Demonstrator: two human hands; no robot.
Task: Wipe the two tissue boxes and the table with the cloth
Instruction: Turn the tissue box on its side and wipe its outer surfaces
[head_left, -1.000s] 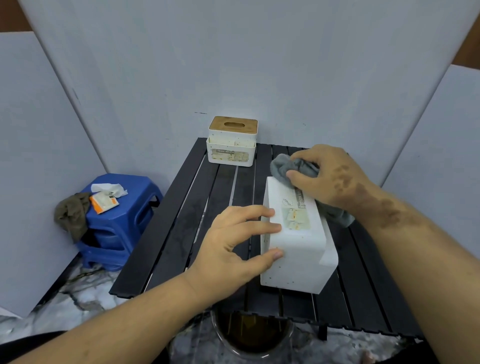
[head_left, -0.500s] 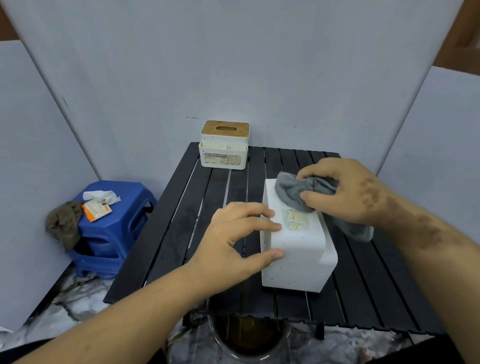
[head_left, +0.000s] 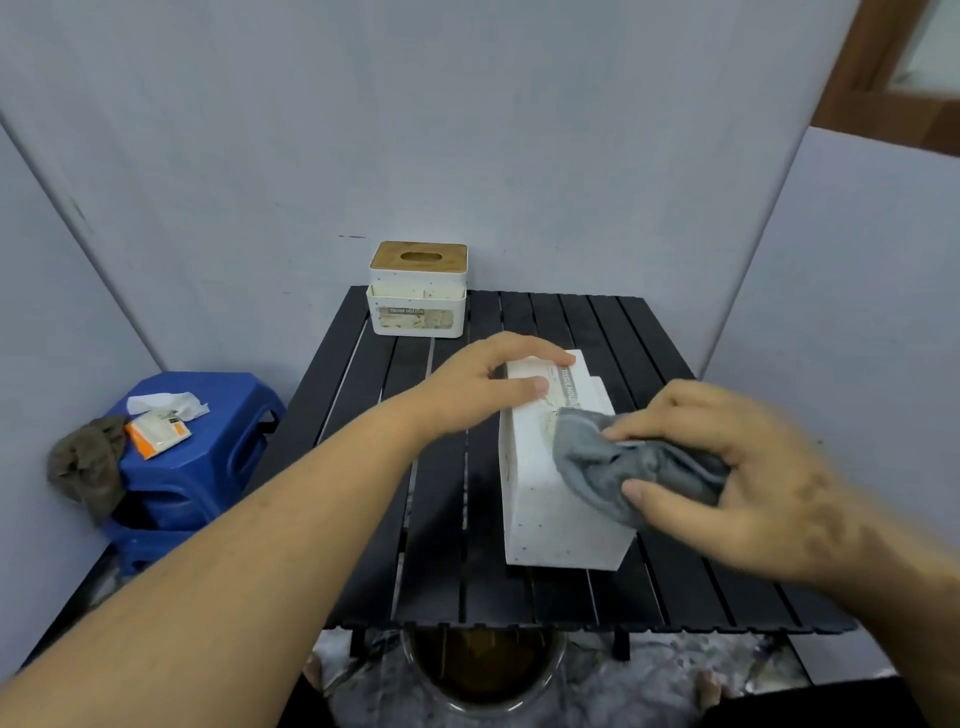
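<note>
Box (head_left: 540, 499) runs lengthwise away from me; my left hand (head_left: 488, 387) curls over its far end. My right hand (head_left: 727, 478) pinches the cloth (head_left: 623, 467) against its near top, closest.

Soft, even indoor light, moderately bright, fills the view, with no harsh glare. Faint shadows lie under the forearms on the dark worktop (head_left: 571, 597). The wide lens bends the wall panels (head_left: 467, 130) outward toward the edges. Detail is slightly soft throughout, blurrier at the bottom corners.
</note>
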